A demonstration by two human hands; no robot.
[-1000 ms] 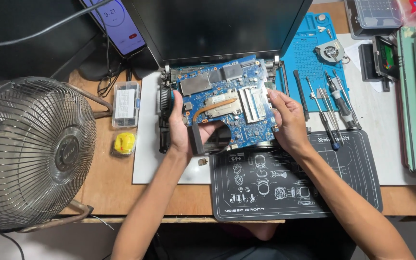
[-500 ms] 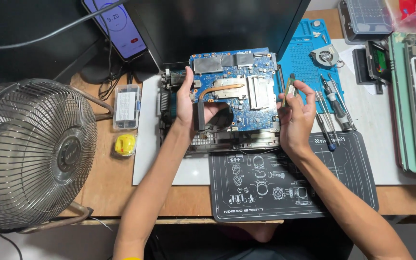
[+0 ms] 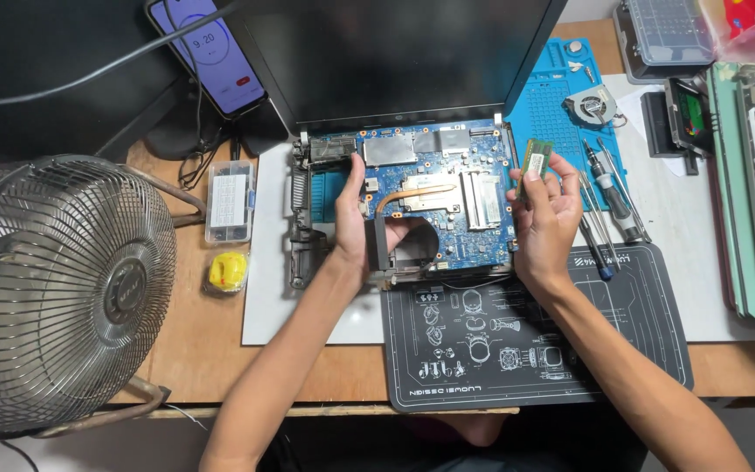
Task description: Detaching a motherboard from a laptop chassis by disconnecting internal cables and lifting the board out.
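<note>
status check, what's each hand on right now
Left hand gripping the blue motherboard at its left edge. Right hand pinching a small green memory module, lifted clear. Nothing blocking.

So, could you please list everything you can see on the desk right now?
motherboard: 1, blue, centre, in opened laptop
memory stick: 1, green, in right hand
fan: 1, grey metal, left
phone: 1, lit screen, top left
screw box: 1, clear, left of laptop
yellow blob: 1, below box
blue mat: 1, top right
cooling fan: 1, grey, on blue mat
screwdrivers: several, right of board
black mat: 1, front
left hand: on board's left edge
right hand: holding stick
</note>
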